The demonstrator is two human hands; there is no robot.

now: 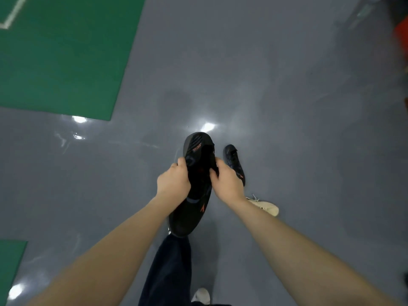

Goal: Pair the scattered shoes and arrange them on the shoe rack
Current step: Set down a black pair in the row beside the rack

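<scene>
1. Both hands are raised in front of the body, and a black sneaker (194, 193) is held between them above the grey floor (287, 107).
2. On the sneaker's left side, the left hand (173, 181) is curled, with its fingertips hooked over the upper edge.
3. On the opposite side, the right hand (227, 183) is wrapped round the collar, with its fingers tucked into the opening.
4. The sneaker is held lengthwise, one end pointed away from the body and the other toward it; orange marks are seen on its side.
5. A second dark sneaker (234, 164) with orange trim is seen lying on the floor just right of the held one, partly hidden behind the right hand.
6. A cream-white shoe (266, 207) is seen on the floor nearer the body, beside the right forearm.
7. A green mat (55, 58) is laid over the floor at the upper left.
8. A dark trouser leg (167, 270) and a white shoe tip (202, 295) are seen at the bottom edge.
</scene>
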